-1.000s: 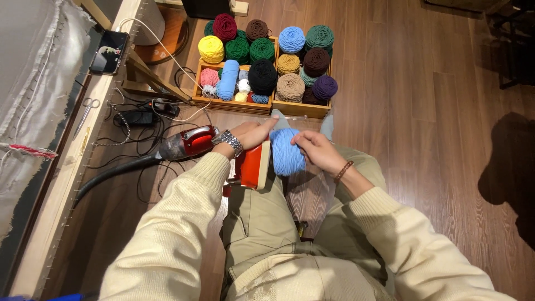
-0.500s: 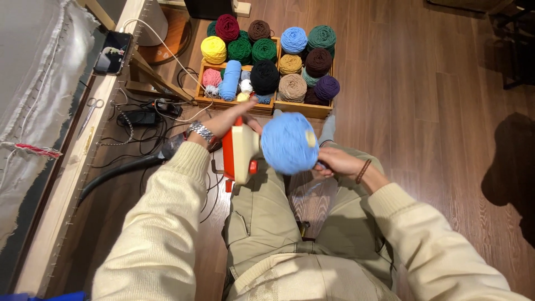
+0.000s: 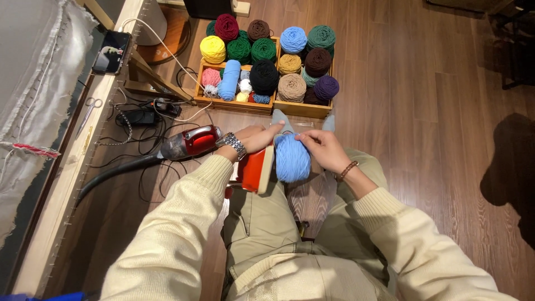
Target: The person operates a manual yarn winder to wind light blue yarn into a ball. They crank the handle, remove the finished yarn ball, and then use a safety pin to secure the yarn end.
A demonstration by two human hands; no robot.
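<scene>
Head view | light-blue oblong yarn skein [image 3: 292, 158] upright, axis 12–6 | left hand [image 3: 253, 139] at 10, right hand [image 3: 325, 149] at 2, both pinching its top, equally near

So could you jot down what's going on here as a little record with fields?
Setting: wooden floor, seen from above a seated person
Left hand: rests on a red and cream device, wristwatch on the wrist
Right hand: fingers on a light blue yarn ball
Ahead: wooden crates filled with many-coloured yarn balls
Left side: red handheld vacuum, black cables, phone
</scene>
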